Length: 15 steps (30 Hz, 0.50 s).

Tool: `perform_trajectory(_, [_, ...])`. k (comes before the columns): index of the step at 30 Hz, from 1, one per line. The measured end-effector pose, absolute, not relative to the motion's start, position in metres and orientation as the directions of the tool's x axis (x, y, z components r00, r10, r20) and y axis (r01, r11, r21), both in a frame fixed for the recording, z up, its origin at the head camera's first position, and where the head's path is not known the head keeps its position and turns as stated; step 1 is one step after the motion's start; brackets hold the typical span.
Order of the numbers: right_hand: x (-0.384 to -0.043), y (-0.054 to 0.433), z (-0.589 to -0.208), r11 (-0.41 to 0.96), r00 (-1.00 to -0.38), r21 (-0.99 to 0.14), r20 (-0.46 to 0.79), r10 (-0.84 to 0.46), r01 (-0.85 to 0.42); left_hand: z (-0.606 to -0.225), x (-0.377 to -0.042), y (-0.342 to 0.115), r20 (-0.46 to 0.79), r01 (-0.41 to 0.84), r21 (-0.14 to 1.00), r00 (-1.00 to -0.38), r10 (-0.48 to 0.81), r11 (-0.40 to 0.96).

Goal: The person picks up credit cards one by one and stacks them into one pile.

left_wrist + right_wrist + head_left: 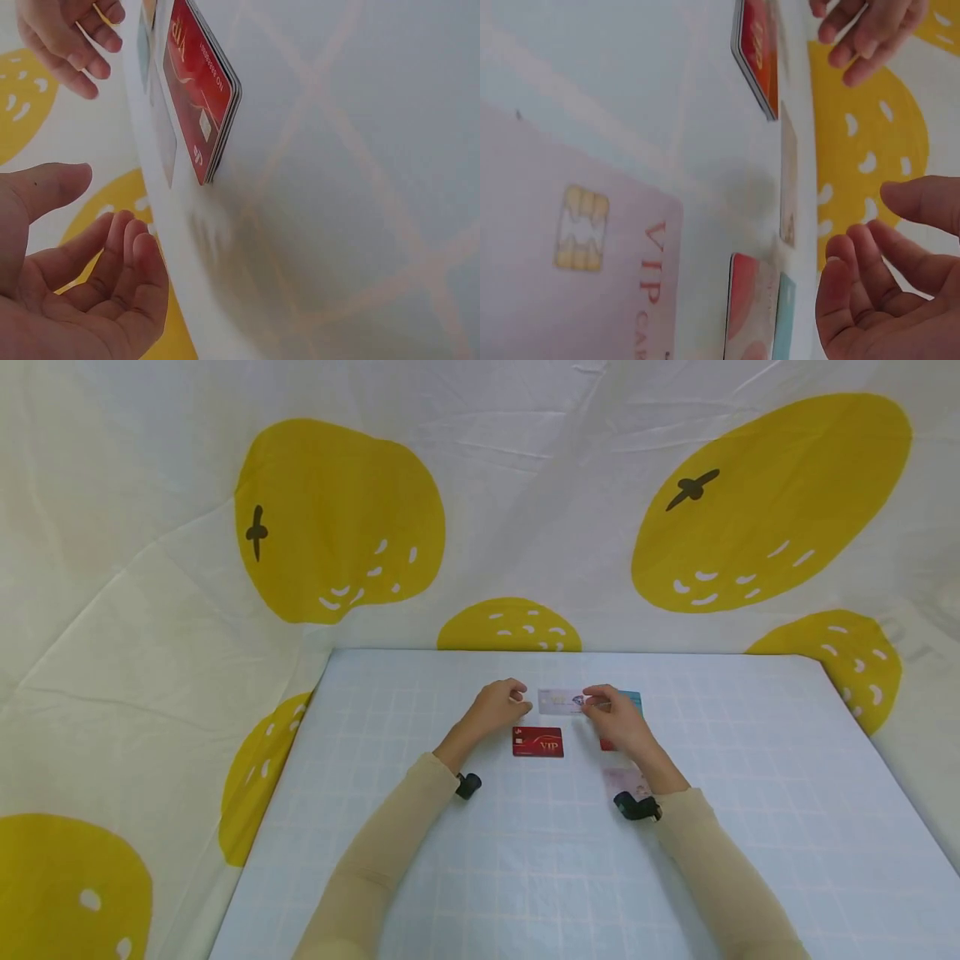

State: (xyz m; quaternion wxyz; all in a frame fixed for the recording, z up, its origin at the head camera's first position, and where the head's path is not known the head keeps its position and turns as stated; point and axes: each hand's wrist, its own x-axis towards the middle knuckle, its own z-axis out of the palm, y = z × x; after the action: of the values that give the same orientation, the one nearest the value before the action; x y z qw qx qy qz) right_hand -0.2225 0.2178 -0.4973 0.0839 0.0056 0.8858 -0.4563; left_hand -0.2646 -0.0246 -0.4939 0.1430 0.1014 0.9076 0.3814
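Note:
My left hand (pixel 495 707) hovers over the table just left of the cards, its fingers loosely curved with nothing in them. In the left wrist view, a gap shows between that hand's thumb and fingers (pixel 146 259). A thin stack of red VIP cards (pixel 537 742) lies near it, its layered edge visible in the left wrist view. My right hand (pixel 621 722), likewise holding nothing, is above a pale card (pixel 557 702) and a teal card (pixel 634 698). It partly covers a red-and-white card (pixel 750 307). Below its wrist lies a pale pink VIP card (pixel 619 262).
The cards lie on a white table (pixel 480 877) with a faint grid. Behind it hangs a white cloth (pixel 525 527) printed with yellow fruit. A small black device (pixel 636 806) sits at my right wrist, another black device (pixel 468 786) at my left.

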Motion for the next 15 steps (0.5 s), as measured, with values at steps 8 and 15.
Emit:
perform_trajectory(8, [-0.246, 0.229, -0.500, 0.625, -0.984, -0.779, -0.145, -0.104, 0.049, -0.500, -0.282, -0.010, -0.219, 0.079, 0.704, -0.921, 0.322, 0.706])
perform_trajectory(15, [-0.260, 0.233, -0.505, 0.683, -0.976, -0.730, -0.171, -0.133, 0.035, -0.509, -0.291, -0.003, -0.268, 0.055, 0.680, -0.909, 0.318, 0.731])
